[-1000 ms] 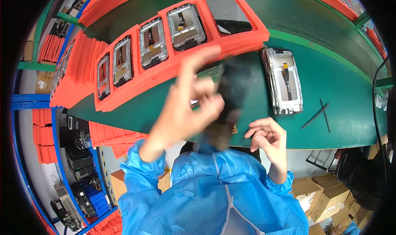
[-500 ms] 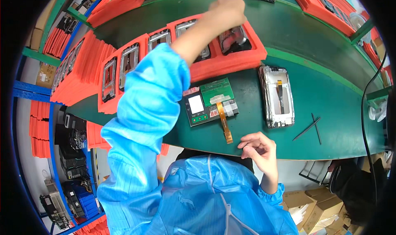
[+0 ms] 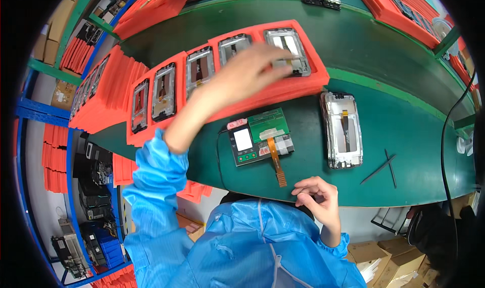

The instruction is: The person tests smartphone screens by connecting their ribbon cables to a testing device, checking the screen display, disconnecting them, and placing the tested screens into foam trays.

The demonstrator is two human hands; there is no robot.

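Observation:
My left hand (image 3: pixel 247 75), smeared by motion, reaches over a red foam tray (image 3: pixel 217 117). Its fingers are at the lower edge of a phone screen frame (image 3: pixel 287 41) in the tray's rightmost slot; whether they grip it cannot be made out. More phone frames (image 3: pixel 163 91) lie in the slots to the left. My right hand (image 3: pixel 321 199) is at the table's front edge, thumb and fingers pinched together; anything between them is too small to name. Between the hands lies a test board (image 3: pixel 245 149) with a lit white display and an orange flex cable (image 3: pixel 276 161).
A stack of phone frames (image 3: pixel 347 131) stands right of the test board, with two crossed dark sticks (image 3: pixel 386 167) beyond it. More red foam trays are piled at left (image 3: pixel 108 93) and far right (image 3: pixel 399 20). A black cable (image 3: pixel 444 151) hangs at right.
My left hand has come back toward me from the tray's far right corner. The rightmost slot now shows a silvery frame instead of a dark glossy surface. My right hand keeps its pinch.

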